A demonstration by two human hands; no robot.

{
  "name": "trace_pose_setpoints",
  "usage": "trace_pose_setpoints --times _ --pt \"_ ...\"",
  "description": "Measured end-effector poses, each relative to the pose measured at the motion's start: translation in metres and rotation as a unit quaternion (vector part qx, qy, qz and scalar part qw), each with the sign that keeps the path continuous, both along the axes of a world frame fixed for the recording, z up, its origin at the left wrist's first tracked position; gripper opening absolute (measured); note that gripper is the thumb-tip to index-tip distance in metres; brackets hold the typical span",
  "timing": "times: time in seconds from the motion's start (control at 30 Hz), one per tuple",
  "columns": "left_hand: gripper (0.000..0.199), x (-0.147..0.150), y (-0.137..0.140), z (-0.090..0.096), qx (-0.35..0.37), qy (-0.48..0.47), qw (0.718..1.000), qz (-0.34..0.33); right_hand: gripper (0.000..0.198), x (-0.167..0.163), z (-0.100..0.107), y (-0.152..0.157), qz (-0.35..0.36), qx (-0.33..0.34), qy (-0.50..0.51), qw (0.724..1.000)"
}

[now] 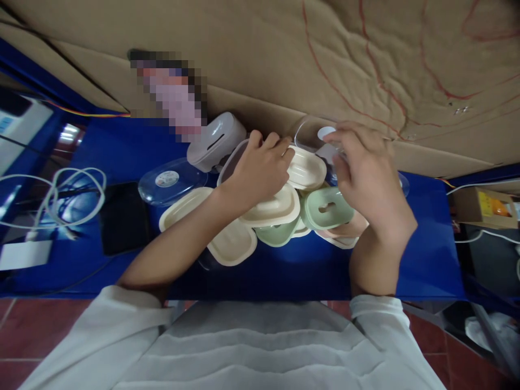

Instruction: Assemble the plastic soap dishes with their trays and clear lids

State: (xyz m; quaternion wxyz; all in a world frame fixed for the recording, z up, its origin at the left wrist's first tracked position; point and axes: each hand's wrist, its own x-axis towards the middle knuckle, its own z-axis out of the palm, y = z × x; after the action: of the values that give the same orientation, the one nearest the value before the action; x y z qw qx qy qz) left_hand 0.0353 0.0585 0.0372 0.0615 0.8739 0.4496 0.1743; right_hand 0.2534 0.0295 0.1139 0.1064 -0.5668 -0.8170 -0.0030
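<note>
Curled fingers of my left hand (263, 170) rest over the pile, at the rim of a grey container (232, 162) and beside a cream tray (305, 168). Whatever those fingers grip is hidden beneath them. My right hand (368, 168) is bent around a clear plastic lid (311, 132) with a white round sticker, thumb below and fingers above. Under my right palm lies a green piece (328, 208) with a slot in its middle. More cream trays (232, 244) and another green piece (277, 234) overlap below my left hand.
A grey slotted box (217, 142) and a clear oval lid (173, 181) lie to the left on the blue table (430, 233). Farther left are a black flat device (124, 219) and coiled white cables (75, 197). Brown cardboard (260, 49) stands along the back.
</note>
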Motion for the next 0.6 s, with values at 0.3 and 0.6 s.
trace_pose_setpoints --times 0.3,0.6 --pt "0.039 0.001 0.011 0.005 0.004 0.014 0.999 -0.035 0.044 0.002 -0.021 0.030 -0.054 0.031 0.037 0.997" --pt "0.042 0.015 0.029 0.024 -0.092 0.169 0.981 -0.005 0.044 0.011 -0.036 0.042 -0.030 -0.014 0.049 0.998"
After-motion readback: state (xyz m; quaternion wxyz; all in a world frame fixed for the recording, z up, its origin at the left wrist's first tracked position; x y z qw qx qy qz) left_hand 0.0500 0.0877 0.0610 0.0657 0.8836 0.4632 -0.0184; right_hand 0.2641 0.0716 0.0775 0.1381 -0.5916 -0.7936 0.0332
